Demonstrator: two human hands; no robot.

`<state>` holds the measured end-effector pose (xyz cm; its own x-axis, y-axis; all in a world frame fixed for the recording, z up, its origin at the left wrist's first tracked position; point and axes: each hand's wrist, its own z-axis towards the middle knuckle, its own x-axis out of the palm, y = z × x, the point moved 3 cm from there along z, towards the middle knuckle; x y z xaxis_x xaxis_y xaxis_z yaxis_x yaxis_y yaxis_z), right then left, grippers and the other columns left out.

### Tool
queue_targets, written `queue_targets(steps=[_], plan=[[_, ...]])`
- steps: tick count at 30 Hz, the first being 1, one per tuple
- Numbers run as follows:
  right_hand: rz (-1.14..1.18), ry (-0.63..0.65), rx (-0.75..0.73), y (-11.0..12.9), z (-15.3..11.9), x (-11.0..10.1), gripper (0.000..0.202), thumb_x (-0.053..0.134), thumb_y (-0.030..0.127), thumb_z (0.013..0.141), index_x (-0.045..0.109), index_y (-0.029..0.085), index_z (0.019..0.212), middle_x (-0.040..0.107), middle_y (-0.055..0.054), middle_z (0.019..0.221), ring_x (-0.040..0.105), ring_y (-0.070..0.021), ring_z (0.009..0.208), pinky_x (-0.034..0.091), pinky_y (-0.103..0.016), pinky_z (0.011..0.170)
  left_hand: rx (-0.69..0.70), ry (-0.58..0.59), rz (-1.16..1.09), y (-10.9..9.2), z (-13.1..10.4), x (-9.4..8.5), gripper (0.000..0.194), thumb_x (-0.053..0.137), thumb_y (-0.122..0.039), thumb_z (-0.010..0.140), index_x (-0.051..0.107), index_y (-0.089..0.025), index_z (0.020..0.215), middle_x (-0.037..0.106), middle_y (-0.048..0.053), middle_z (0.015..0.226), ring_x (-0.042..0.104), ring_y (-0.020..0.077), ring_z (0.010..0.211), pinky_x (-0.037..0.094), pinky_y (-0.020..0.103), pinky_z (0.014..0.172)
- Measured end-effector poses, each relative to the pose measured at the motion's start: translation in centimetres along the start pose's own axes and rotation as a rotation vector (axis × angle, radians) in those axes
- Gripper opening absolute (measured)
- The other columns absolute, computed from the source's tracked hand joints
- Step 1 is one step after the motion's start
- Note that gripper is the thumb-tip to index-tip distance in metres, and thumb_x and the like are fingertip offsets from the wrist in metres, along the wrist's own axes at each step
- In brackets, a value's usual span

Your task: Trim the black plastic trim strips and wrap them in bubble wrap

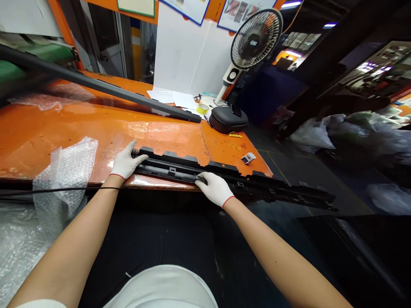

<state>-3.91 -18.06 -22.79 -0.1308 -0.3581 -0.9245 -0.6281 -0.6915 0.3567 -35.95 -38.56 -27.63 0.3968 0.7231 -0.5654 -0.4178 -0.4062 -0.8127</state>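
A long black plastic trim strip point(186, 170) with tabs along its far edge and small square clip slots lies along the orange table's front edge. Its right part juts out past the table corner. My left hand point(125, 161), in a white glove with a red cuff, grips the strip's left end, thumb across the top. Farther right along the strip, my right hand point(214, 187), gloved alike, is closed in a pinch at the near edge. A thin tip shows at those fingertips; what it belongs to is too small to tell.
On the orange table point(105, 119) lie a second long dark strip point(128, 96), bubble wrap point(73, 158), yellow tape point(202, 108), a black case point(228, 119) and a small grey-white box point(248, 158). A fan point(255, 40) stands behind. A black cable point(64, 189) crosses near my left wrist.
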Motion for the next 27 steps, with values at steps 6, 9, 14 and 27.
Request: queue_targets(steps=[6,9,14,27], plan=[[0.502,0.067,0.073,1.9,-2.3,1.3,0.016,0.049,0.026,0.106,0.064,0.02,0.109,0.078,-0.007,0.094,0.075,-0.0192,0.077,0.06,-0.032,0.074,0.041,0.008,0.116,-1.0,-0.3,-0.3,0.037,0.066,-0.057,0.09,0.072,-0.024,0.104,0.078,0.006,0.104,0.071,0.0271,0.101,0.054,0.036,0.092],[0.856,0.297,0.26,3.8,-2.7,3.2,0.016,0.047,0.028,0.106,0.059,0.021,0.097,0.071,-0.002,0.072,0.066,-0.0158,0.052,0.049,-0.025,0.045,0.035,-0.001,0.139,-1.1,-0.3,-0.4,0.034,0.065,-0.055,0.09,0.07,-0.024,0.103,0.078,0.006,0.102,0.071,0.0274,0.101,0.053,0.035,0.089],[1.066,0.342,0.396,5.6,-1.9,4.5,0.019,0.044,0.022,0.104,0.061,0.019,0.097,0.066,-0.001,0.057,0.058,-0.0145,0.041,0.041,-0.02,0.037,0.027,-0.004,0.145,-1.6,-0.5,-0.5,0.032,0.063,-0.055,0.09,0.069,-0.025,0.1,0.077,0.005,0.1,0.07,0.0272,0.099,0.051,0.034,0.085],[0.999,0.351,0.403,6.2,-0.7,4.6,0.021,0.046,0.016,0.097,0.064,0.018,0.087,0.065,0.0,0.053,0.048,-0.0117,0.035,0.037,-0.02,0.035,0.001,0.002,0.184,-1.8,-0.6,-0.4,0.031,0.062,-0.055,0.091,0.065,-0.025,0.095,0.075,0.004,0.095,0.068,0.026,0.094,0.048,0.034,0.083]])
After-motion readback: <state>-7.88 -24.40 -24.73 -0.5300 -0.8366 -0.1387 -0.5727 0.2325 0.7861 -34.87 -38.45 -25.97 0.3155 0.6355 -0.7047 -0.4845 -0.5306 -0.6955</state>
